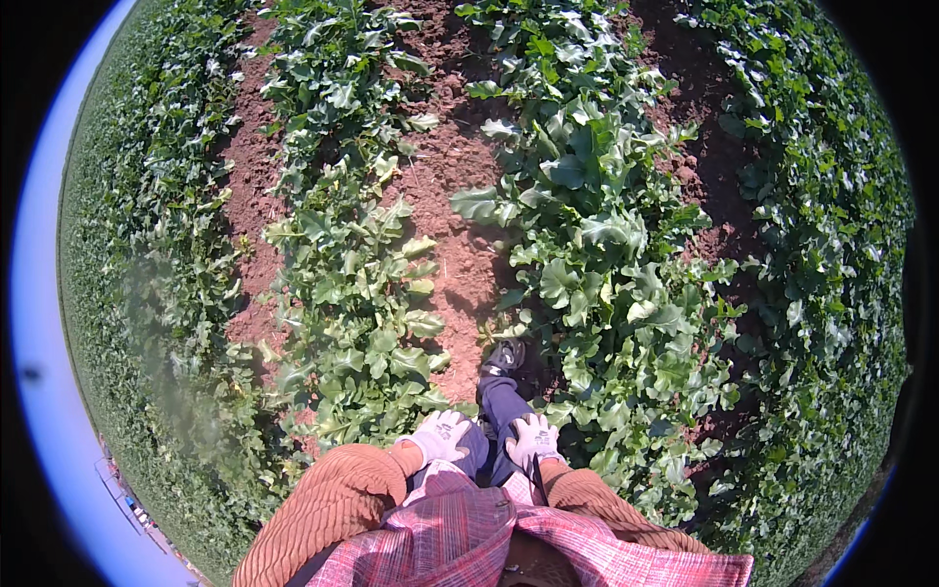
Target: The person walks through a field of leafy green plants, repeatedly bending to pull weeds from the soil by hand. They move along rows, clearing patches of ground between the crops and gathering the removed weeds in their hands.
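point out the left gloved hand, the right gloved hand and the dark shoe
Left gloved hand [443, 435]: head view, on the back of the hand
Right gloved hand [534, 438]: head view, on the back of the hand
Dark shoe [503, 359]: head view, on its upper

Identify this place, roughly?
Most likely a farm field outdoors: leafy green plants grow in long rows, strips of bare reddish soil run between them, and blue sky shows along the left rim.
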